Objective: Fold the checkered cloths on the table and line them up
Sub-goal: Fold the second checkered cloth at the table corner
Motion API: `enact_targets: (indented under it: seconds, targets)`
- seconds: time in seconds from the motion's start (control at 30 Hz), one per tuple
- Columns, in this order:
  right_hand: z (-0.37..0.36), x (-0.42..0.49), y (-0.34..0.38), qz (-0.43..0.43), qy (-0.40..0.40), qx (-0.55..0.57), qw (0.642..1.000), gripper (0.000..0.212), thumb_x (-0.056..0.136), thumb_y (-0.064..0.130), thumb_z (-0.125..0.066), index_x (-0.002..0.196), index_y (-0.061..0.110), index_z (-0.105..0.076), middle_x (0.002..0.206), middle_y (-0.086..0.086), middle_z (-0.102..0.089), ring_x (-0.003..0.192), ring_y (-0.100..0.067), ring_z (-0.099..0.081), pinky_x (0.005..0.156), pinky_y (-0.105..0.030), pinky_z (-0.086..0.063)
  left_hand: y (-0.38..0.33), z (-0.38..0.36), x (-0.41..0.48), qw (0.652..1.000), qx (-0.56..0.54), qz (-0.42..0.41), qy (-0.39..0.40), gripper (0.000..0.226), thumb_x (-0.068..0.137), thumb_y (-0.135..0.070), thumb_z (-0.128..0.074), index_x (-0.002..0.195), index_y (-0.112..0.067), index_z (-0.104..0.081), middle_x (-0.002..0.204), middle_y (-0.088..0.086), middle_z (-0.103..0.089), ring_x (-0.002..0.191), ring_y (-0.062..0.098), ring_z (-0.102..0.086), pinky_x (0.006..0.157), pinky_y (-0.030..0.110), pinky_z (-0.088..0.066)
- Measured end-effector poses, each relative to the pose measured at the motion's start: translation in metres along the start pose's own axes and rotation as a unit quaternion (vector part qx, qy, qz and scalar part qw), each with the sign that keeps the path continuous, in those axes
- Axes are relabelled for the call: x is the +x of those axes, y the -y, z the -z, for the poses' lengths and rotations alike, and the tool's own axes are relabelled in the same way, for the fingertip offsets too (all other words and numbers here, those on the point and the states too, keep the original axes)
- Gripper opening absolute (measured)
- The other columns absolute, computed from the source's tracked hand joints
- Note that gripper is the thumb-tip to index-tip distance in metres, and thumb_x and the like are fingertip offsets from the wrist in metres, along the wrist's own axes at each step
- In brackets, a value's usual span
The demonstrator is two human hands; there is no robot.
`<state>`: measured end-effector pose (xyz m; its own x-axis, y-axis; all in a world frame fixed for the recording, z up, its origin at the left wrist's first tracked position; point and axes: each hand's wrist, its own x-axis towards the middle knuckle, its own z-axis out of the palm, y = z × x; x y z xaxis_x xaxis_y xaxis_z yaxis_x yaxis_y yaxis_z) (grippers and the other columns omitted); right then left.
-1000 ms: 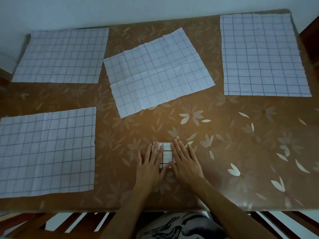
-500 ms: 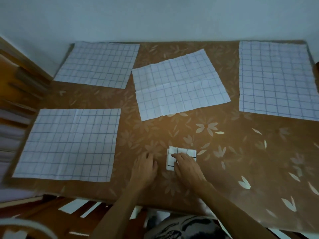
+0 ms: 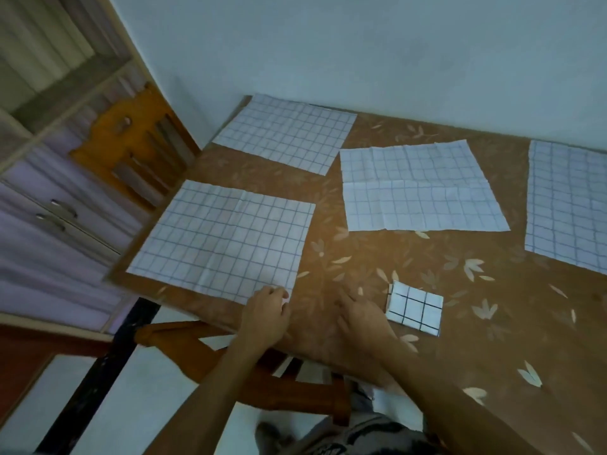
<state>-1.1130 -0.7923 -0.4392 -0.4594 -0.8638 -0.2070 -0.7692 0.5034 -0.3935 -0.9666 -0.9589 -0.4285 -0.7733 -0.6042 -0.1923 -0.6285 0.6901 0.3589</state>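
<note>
Cloth folded into a small thick white square with bold dark grid lines [image 3: 414, 306] lies near the front edge of the brown glossy table with its pale leaf-and-flower pattern [image 3: 460, 307]. Four more thin white checkered cloths lie flat and unfolded: the near-left cloth [image 3: 223, 238], creased faintly across its middle; the far-left cloth [image 3: 289, 133] by the wall; the centre cloth [image 3: 420, 188], marked with sharp fold lines; and the right cloth [image 3: 568, 205], cut off by the frame edge.

The left hand [image 3: 267, 315] pinches the front right corner of the near-left cloth between curled fingers. The right hand [image 3: 363, 318] rests flat on the tabletop with fingers loosely spread, just beside the folded square's left edge; whether it touches it I cannot tell. An orange wooden chair [image 3: 138, 149] stands past the table's left end.

Half a second ago the right hand's fingertips lay on the folded square and the left hand sat on bare table beside it; since then the left hand has reached across to the near-left cloth, and the view has swung leftward.
</note>
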Motion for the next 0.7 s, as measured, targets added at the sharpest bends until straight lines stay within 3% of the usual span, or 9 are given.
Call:
enact_targets:
  seconds: [0.1, 0.17, 0.3, 0.53, 0.7]
  targets:
    - [-0.01, 0.001, 0.044, 0.006, 0.024, -0.031, 0.999, 0.036, 0.093, 0.042, -0.052, 0.121, 0.02, -0.056, 0.119, -0.003, -0.059, 0.097, -0.02, -0.059, 0.082, -0.029, -0.05, 0.046, 0.023, -0.023, 1.0, -0.004, 0.015, -0.007, 0.023, 0.099, -0.026, -0.049, 0.117, -0.019, -0.06, 0.114, 0.002, -0.06, 0.103, 0.017, -0.055, 0.089, 0.034, -0.05]
    - [-0.016, 0.003, 0.076, 0.006, 0.031, -0.011, 0.999, 0.035, 0.093, 0.041, -0.055, 0.12, 0.019, -0.058, 0.118, -0.002, -0.06, 0.099, -0.022, -0.061, 0.086, -0.032, -0.051, 0.079, 0.038, -0.037, 1.0, 0.0, 0.015, -0.021, 0.019, 0.097, -0.022, -0.049, 0.109, -0.016, -0.063, 0.108, 0.003, -0.062, 0.097, 0.018, -0.057, 0.086, 0.034, -0.051]
    - [-0.023, 0.015, 0.133, -0.005, 0.021, -0.024, 0.999, 0.034, 0.096, 0.039, -0.049, 0.123, 0.021, -0.059, 0.117, -0.002, -0.061, 0.097, -0.026, -0.062, 0.08, -0.035, -0.053, 0.137, 0.064, -0.06, 0.998, -0.004, 0.04, -0.042, 0.018, 0.097, -0.021, -0.049, 0.098, -0.009, -0.063, 0.101, 0.005, -0.059, 0.091, 0.023, -0.058, 0.078, 0.035, -0.052]
    - [-0.036, 0.04, 0.211, 0.038, 0.041, -0.061, 0.997, 0.031, 0.1, 0.034, -0.041, 0.115, 0.015, -0.061, 0.11, -0.004, -0.059, 0.094, -0.024, -0.06, 0.083, -0.038, -0.051, 0.206, 0.094, -0.085, 0.992, -0.047, 0.062, -0.097, 0.016, 0.095, -0.023, -0.051, 0.09, -0.013, -0.062, 0.095, 0.004, -0.06, 0.087, 0.019, -0.056, 0.074, 0.033, -0.05]
    - [-0.045, 0.071, 0.26, 0.064, 0.06, -0.069, 0.994, 0.036, 0.103, 0.036, -0.036, 0.123, 0.016, -0.059, 0.118, -0.004, -0.059, 0.104, -0.022, -0.057, 0.091, -0.032, -0.047, 0.252, 0.108, -0.092, 0.985, -0.122, 0.089, -0.081, 0.025, 0.098, -0.029, -0.048, 0.116, -0.02, -0.063, 0.108, 0.002, -0.06, 0.094, 0.017, -0.059, 0.083, 0.039, -0.055]
